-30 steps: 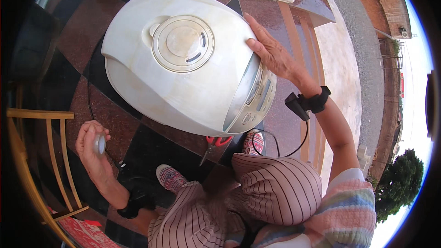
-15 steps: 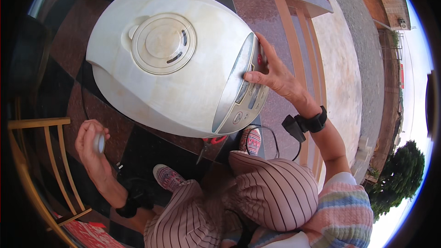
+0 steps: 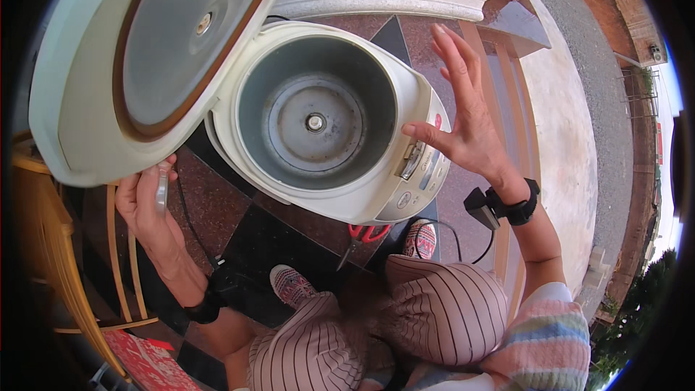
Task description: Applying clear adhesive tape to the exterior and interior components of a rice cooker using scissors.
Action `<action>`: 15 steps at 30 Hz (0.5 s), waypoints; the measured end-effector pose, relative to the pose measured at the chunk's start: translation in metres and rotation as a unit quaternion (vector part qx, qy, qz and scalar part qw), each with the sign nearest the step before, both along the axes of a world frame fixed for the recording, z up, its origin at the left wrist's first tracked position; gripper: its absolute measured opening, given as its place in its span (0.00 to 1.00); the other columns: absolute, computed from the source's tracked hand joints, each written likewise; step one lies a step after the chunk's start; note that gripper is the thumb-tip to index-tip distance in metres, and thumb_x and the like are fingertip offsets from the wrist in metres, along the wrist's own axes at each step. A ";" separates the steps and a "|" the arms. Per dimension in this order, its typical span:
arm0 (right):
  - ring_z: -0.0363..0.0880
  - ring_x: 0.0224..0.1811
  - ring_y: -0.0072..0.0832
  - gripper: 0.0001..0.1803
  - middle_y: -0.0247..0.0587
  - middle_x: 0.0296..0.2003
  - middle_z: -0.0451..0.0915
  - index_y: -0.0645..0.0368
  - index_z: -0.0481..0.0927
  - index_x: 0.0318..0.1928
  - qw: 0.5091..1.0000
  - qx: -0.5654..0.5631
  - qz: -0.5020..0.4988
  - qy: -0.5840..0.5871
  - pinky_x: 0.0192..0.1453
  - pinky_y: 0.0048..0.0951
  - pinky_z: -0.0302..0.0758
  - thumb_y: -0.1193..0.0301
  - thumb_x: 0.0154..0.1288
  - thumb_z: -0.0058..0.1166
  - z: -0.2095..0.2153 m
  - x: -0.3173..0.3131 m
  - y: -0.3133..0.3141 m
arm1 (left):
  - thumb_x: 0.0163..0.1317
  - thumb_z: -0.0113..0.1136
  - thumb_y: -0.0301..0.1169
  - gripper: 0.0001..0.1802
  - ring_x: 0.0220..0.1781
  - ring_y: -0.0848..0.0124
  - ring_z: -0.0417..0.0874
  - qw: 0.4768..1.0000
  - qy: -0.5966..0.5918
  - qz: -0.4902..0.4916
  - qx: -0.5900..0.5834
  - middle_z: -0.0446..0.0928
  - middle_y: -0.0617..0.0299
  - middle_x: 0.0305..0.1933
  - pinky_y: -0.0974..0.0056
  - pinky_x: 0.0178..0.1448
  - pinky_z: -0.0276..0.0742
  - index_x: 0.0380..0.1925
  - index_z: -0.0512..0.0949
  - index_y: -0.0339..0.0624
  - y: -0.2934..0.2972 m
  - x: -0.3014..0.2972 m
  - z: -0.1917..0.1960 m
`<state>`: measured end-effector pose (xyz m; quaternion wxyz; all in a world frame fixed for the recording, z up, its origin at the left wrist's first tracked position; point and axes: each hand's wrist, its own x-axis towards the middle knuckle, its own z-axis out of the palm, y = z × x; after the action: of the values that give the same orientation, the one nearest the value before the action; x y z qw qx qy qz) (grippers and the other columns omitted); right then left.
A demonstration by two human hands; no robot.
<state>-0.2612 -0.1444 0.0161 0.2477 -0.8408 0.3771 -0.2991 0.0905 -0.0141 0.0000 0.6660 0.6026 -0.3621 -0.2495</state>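
Right fingers (image 3: pixel 457 65) spread apart near smooth plastic cooker (image 3: pixel 414 94); left fingers (image 3: pixel 129 199) gripped translucent ring (image 3: pixel 161 192), curved lid (image 3: pixel 170 51) above.

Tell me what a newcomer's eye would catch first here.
First, the big white rice cooker in the middle, its lid raised at left, baring the grey chamber. Next, the spread right hand beside its front, and red-handled scissors on the checkered floor just below it.

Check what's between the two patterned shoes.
In the head view, red-handled scissors lie between the left shoe and the right shoe, handles toward the white cooker.
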 end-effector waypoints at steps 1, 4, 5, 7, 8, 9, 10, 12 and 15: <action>0.53 0.68 0.49 0.52 0.52 0.66 0.49 0.48 0.53 0.70 1.000 0.013 -0.007 -0.010 0.69 0.47 0.59 0.63 0.45 0.70 0.006 0.004 0.000 | 0.62 0.52 0.26 0.09 0.41 0.71 0.79 0.999 -0.008 -0.043 0.018 0.79 0.56 0.38 0.69 0.43 0.70 0.36 0.79 0.34 -0.005 0.005 0.006; 0.56 0.67 0.49 0.48 0.52 0.65 0.52 0.48 0.57 0.69 0.999 0.037 -0.026 0.018 0.67 0.46 0.61 0.62 0.48 0.68 0.001 0.003 -0.001 | 0.62 0.53 0.29 0.09 0.36 0.75 0.77 0.995 -0.018 -0.089 0.039 0.79 0.60 0.32 0.71 0.41 0.69 0.34 0.79 0.36 -0.015 0.013 0.019; 0.60 0.65 0.49 0.45 0.52 0.64 0.53 0.49 0.59 0.67 0.998 0.047 -0.035 0.021 0.66 0.47 0.64 0.63 0.49 0.67 0.000 0.003 0.002 | 0.62 0.53 0.29 0.09 0.36 0.75 0.77 0.995 -0.013 -0.095 0.032 0.80 0.60 0.32 0.72 0.41 0.69 0.34 0.79 0.36 -0.019 0.013 0.015; 0.60 0.65 0.49 0.44 0.51 0.64 0.53 0.48 0.60 0.66 0.998 0.052 -0.024 0.027 0.65 0.48 0.65 0.64 0.48 0.67 -0.001 0.009 0.008 | 0.62 0.52 0.30 0.09 0.36 0.74 0.78 0.996 0.001 -0.089 0.030 0.80 0.59 0.33 0.72 0.41 0.70 0.34 0.78 0.36 -0.017 0.016 0.015; 0.61 0.64 0.49 0.43 0.51 0.64 0.52 0.48 0.61 0.66 0.997 0.060 -0.022 0.046 0.64 0.49 0.66 0.65 0.48 0.67 -0.001 0.011 0.011 | 0.62 0.52 0.30 0.09 0.36 0.74 0.79 0.996 0.014 -0.079 0.033 0.80 0.59 0.33 0.72 0.40 0.71 0.33 0.78 0.36 -0.016 0.014 0.016; 0.63 0.64 0.48 0.40 0.50 0.64 0.54 0.48 0.64 0.64 0.997 0.055 -0.013 0.050 0.64 0.48 0.68 0.69 0.48 0.66 0.000 0.014 0.013 | 0.62 0.52 0.30 0.09 0.36 0.73 0.80 0.997 0.013 -0.068 0.036 0.80 0.58 0.33 0.71 0.40 0.72 0.33 0.77 0.35 -0.015 0.014 0.016; 0.63 0.64 0.48 0.40 0.50 0.64 0.54 0.48 0.64 0.64 0.998 0.055 -0.008 0.039 0.64 0.48 0.68 0.69 0.48 0.66 -0.001 0.016 0.014 | 0.62 0.52 0.30 0.09 0.37 0.72 0.80 0.998 0.016 -0.053 0.036 0.80 0.58 0.32 0.71 0.39 0.72 0.32 0.77 0.36 -0.015 0.012 0.018; 0.64 0.63 0.46 0.38 0.48 0.63 0.55 0.49 0.65 0.62 0.993 0.096 0.012 0.062 0.63 0.45 0.69 0.74 0.49 0.65 -0.002 0.016 0.016 | 0.62 0.52 0.31 0.09 0.36 0.71 0.80 0.999 0.020 -0.035 0.027 0.80 0.55 0.37 0.70 0.39 0.73 0.30 0.77 0.36 -0.011 0.013 0.015; 0.67 0.60 0.44 0.32 0.48 0.58 0.63 0.52 0.70 0.58 0.995 0.082 0.024 0.057 0.59 0.39 0.72 0.76 0.50 0.63 0.002 0.015 0.017 | 0.62 0.51 0.31 0.10 0.36 0.71 0.79 1.000 -0.001 -0.002 0.022 0.77 0.51 0.44 0.70 0.39 0.73 0.28 0.76 0.35 0.001 0.000 0.020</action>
<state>-0.2464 -0.1274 0.0180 0.3013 -0.8418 0.3939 -0.2129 0.0906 -0.0131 0.0204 0.6517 0.6165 -0.3585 -0.2582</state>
